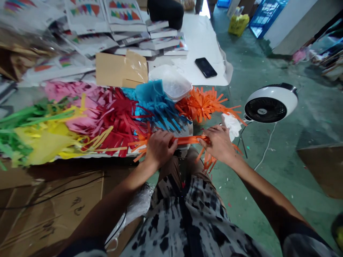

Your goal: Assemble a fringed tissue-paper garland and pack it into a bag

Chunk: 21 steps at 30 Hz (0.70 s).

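Observation:
Orange fringed tissue paper [187, 140] stretches as a narrow twisted band between my two hands, over my lap. My left hand [160, 147] is closed round its left end, and loose orange strips stick out beyond the fingers. The right end is pinched in my right hand [218, 142], with cut strips hanging below. On the table beyond lie an orange fringed bunch [202, 105], blue fringes [158, 103], red fringes [120, 112], pink paper [83, 114], yellow paper [45, 137] and green strips [16, 121].
A clear plastic bowl [174, 84], brown cardboard [112, 69] and a black phone [205, 67] lie on the white-covered table [198, 39]. Packaged cards [88, 18] are piled at the back left. A fan [270, 103] stands at the right, and cardboard [66, 210] lies lower left.

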Motion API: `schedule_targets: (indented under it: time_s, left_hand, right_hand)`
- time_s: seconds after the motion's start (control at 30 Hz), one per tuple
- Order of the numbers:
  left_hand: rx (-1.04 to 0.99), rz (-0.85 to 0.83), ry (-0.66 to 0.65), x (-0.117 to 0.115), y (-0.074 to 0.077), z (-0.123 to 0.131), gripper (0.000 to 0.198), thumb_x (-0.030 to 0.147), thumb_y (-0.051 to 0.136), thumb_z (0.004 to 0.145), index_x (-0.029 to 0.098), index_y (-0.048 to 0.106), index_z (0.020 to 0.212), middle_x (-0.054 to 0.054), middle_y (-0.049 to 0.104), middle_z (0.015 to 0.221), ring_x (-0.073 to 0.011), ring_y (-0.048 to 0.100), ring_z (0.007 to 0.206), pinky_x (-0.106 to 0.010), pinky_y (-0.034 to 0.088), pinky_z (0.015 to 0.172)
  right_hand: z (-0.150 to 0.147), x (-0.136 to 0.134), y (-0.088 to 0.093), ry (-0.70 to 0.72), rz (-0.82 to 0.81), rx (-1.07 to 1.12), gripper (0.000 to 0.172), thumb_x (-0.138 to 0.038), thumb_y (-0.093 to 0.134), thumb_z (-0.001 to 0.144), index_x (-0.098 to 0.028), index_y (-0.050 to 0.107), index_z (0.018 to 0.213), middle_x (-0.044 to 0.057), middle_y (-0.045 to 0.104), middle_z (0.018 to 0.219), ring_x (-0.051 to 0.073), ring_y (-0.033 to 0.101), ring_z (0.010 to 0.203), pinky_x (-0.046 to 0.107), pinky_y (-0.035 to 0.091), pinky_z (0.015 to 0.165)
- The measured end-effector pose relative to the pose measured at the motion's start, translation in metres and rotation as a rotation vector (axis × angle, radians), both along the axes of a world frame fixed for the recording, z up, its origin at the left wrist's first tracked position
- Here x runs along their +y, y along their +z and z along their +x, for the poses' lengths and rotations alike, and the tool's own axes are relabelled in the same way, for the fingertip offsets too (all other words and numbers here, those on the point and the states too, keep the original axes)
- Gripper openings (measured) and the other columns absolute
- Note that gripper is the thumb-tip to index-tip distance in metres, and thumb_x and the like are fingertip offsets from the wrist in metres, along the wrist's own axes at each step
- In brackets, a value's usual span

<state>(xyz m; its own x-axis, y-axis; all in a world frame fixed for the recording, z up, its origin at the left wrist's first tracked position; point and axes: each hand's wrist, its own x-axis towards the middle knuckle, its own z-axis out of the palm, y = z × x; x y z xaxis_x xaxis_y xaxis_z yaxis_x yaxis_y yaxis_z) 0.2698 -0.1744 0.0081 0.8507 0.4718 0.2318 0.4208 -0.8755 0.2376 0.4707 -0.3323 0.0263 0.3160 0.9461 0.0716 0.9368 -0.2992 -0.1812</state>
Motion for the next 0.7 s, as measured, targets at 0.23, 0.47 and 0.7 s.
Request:
schedule_targets:
  time_s: [0.23, 0.47, 0.7]
  left_hand:
    - [-0.08, 0.082, -0.014, -0.003, -0.001, 0.001, 0.013, 0.028, 0.063, 0.098, 0.018, 0.071, 0.101, -0.011, 0.072, 0.1, -0.0285, 0.062, 0.098, -0.042, 0.047, 0.085]
    - [-0.073, 0.207, -0.455, -0.007, -0.007, 0.006, 0.031, 0.017, 0.062, 0.099, 0.025, 0.071, 0.128, -0.005, 0.077, 0.119, -0.0238, 0.067, 0.111, -0.042, 0.05, 0.1]
    - [-0.074, 0.191, -0.418, -0.001, -0.012, -0.012, 0.048, 0.002, 0.058, 0.093, 0.028, 0.071, 0.131, -0.004, 0.076, 0.128, -0.0242, 0.069, 0.117, -0.048, 0.049, 0.106]
  right_hand:
    - [-0.009, -0.001, 0.001, 0.004, 0.095, -0.153, 0.02, -0.039, 0.061, 0.099, -0.021, 0.07, 0.102, 0.01, 0.075, 0.104, 0.032, 0.059, 0.109, 0.057, 0.031, 0.107]
    - [-0.012, -0.019, -0.018, 0.316, 0.208, -0.183, 0.039, -0.011, 0.055, 0.102, -0.041, 0.073, 0.12, -0.006, 0.078, 0.119, 0.023, 0.06, 0.124, 0.056, 0.021, 0.123]
    - [0.022, -0.063, -0.001, 0.191, 0.228, -0.164, 0.037, -0.008, 0.062, 0.089, -0.03, 0.078, 0.115, 0.003, 0.079, 0.125, 0.035, 0.06, 0.13, 0.063, 0.023, 0.116]
